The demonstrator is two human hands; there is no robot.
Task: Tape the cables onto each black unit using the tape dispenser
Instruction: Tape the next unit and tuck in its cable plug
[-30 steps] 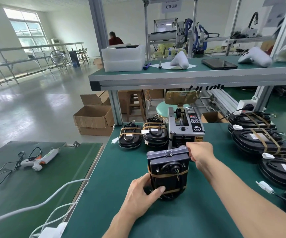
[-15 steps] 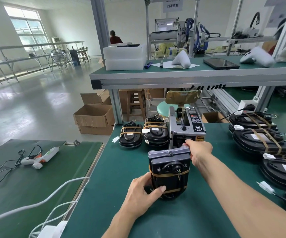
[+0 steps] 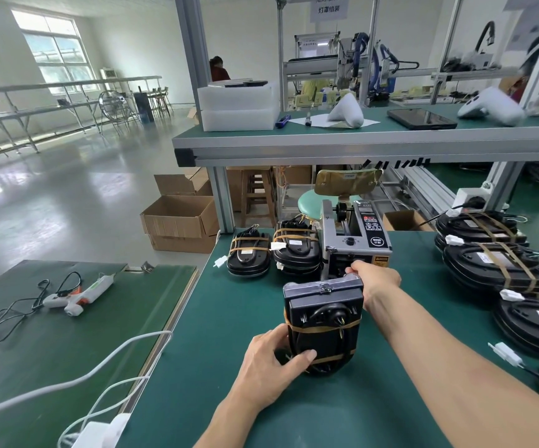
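On the green worktop (image 3: pixel 229 367) a black unit (image 3: pixel 323 324) stands on edge, its cable bound on by two bands of brown tape. The left hand (image 3: pixel 269 370) holds the unit's lower left side, thumb across the front. The right hand (image 3: pixel 374 279) reaches to the front of the grey tape dispenser (image 3: pixel 355 240) just behind the unit, fingers curled at its outlet; what they pinch cannot be made out. Two taped units (image 3: pixel 274 250) sit left of the dispenser. A stack of taped units (image 3: pixel 501 266) lies along the right edge. A glue gun (image 3: pixel 77 294) rests on the neighbouring table (image 3: pixel 51 350).
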